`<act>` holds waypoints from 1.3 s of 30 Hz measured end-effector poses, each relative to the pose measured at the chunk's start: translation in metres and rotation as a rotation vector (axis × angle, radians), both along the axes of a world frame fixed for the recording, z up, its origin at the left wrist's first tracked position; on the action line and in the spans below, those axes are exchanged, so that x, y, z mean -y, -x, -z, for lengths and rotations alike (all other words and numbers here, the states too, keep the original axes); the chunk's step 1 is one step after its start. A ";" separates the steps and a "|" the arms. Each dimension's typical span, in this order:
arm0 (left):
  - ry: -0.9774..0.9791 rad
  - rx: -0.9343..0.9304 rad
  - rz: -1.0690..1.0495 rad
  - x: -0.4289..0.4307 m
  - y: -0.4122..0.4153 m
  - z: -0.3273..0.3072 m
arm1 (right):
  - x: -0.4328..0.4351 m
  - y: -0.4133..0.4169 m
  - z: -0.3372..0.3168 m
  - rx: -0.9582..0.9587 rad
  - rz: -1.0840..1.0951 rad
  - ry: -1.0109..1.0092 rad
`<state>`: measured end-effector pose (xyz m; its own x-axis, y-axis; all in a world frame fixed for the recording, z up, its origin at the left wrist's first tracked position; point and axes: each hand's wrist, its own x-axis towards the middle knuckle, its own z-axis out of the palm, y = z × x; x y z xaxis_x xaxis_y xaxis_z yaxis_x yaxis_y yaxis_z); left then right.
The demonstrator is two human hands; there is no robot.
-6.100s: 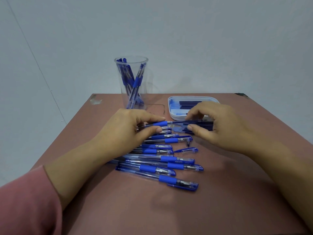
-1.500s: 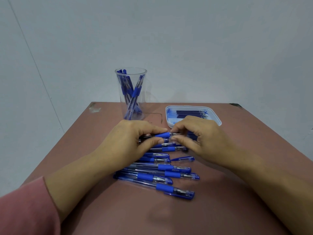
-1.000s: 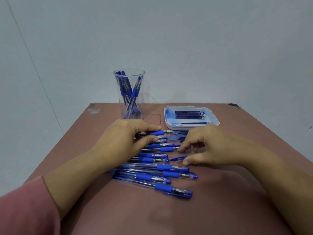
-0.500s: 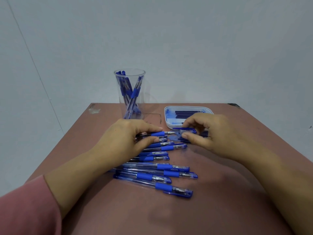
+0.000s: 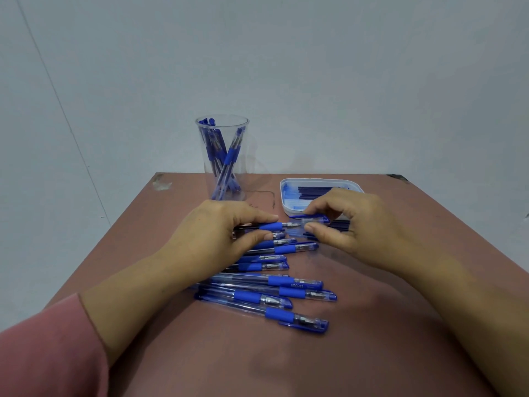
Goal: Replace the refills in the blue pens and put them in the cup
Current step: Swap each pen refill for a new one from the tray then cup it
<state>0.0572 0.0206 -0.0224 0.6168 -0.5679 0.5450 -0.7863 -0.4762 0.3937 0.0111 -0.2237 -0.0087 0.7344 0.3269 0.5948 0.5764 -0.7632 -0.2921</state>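
My left hand grips a blue pen by its blue grip, with the bare tip pointing right. My right hand pinches a clear blue pen cap just right of that tip, its mouth almost touching it. Several more blue pens lie in a row on the brown table below my hands. A clear cup with several pens in it stands at the back. A white tray of dark refills sits behind my right hand.
The brown table ends at a pale wall behind the cup. A few loose refills lie beside the tray under my right fingers. A chipped spot marks the table's back left corner.
My right hand picked up a loose cap from the table beside the pens and brought it up to the tip of the pen in my left hand. The left hand stayed put.
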 end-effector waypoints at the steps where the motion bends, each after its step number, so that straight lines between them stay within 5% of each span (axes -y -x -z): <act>1: -0.002 -0.002 -0.003 0.000 -0.001 0.001 | 0.000 -0.001 0.001 -0.012 -0.007 0.000; 28: 0.063 0.121 0.046 0.005 0.006 0.000 | -0.020 0.000 0.015 0.055 -0.053 -0.096; 39: -0.423 -0.003 -0.325 0.005 0.037 0.003 | 0.010 -0.008 -0.001 -0.198 0.086 -0.286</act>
<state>0.0207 0.0159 -0.0254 0.7988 -0.5171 0.3074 -0.5709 -0.8128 0.1163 0.0188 -0.2340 -0.0081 0.8621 0.0996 0.4968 0.4242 -0.6781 -0.6002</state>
